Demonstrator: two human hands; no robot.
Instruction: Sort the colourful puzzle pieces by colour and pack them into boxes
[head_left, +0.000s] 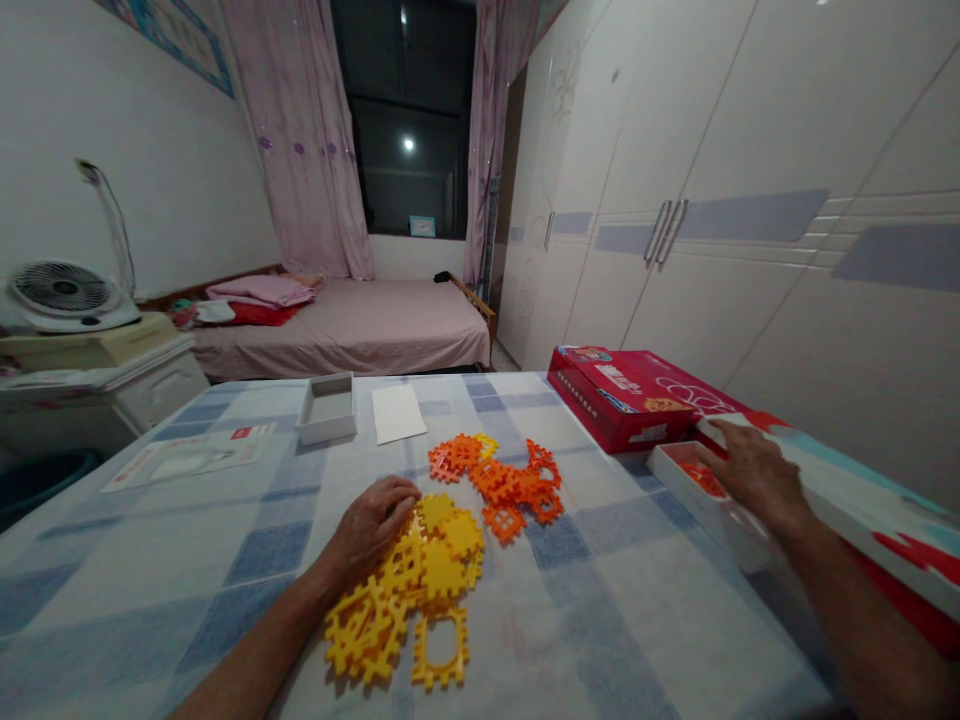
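My left hand (379,520) rests on the cloth against a heap of yellow notched plastic building pieces (442,565). Its fingers are curled together, and the palm side is hidden. One yellow frame piece (417,650) lies at the heap's near edge. Beyond the heap, orange notched pieces (514,490) lie loosely piled. My right hand (757,475) reaches over a small white box (671,470) at the right. Its visible fingers are apart, with the tips close to orange pieces (705,480) inside the box; no held piece shows.
A red box (607,420) stands at the back right, beside a long white and red box lid (862,500). An open grey-white tray (328,425), a white card (398,413) and a printed sheet (195,455) lie farther back on the checked tablecloth (247,620).
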